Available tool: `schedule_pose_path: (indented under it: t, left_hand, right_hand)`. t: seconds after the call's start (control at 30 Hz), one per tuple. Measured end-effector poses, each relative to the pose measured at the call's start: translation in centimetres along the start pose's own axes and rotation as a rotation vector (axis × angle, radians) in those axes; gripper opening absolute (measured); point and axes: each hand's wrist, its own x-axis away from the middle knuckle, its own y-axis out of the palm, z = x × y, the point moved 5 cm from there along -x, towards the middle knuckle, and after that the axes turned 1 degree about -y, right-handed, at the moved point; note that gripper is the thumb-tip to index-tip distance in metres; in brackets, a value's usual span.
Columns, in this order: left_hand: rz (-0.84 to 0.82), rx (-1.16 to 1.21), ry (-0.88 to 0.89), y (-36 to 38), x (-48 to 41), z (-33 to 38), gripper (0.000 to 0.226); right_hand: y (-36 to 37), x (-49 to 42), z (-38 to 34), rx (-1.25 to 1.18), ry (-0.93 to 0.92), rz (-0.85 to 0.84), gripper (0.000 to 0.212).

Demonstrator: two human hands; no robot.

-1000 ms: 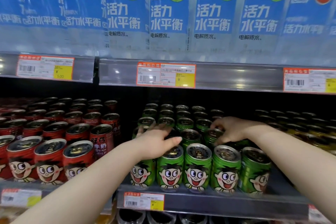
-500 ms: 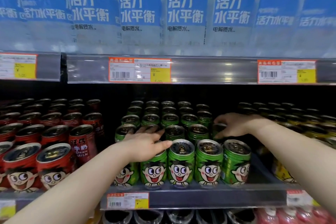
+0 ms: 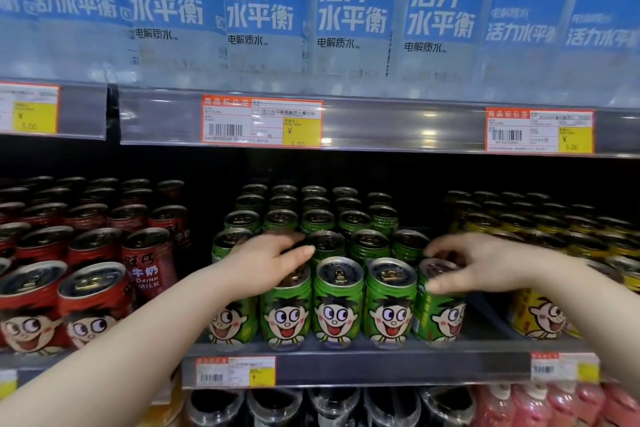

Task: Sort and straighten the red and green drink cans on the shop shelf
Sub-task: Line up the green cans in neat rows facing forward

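red cans (image 3: 31, 305): cut by left edge | price tag (image 3: 262, 121): print blurred
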Motion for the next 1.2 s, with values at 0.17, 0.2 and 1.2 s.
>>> schedule_pose_path:
  t: [0.17, 0.2, 1.2]
  left_hand:
    - [0.191, 0.07, 0.055, -1.7, 1.1, -0.5, 0.035]
    - [0.196, 0.025, 0.06, -1.8, 1.3, -0.7, 0.035]
    - [0.016, 0.136, 0.106, -0.8, 5.5, -7.5, 0.092]
  right_hand:
    - [1.8, 0.8, 0.1, -0.043, -0.029, -0.002, 0.088]
    - [1.7, 0.9, 0.1, -0.041, -0.023, 0.0, 0.087]
    - [7.3, -2.5, -17.4, 0.295, -0.415, 0.282, 0.076]
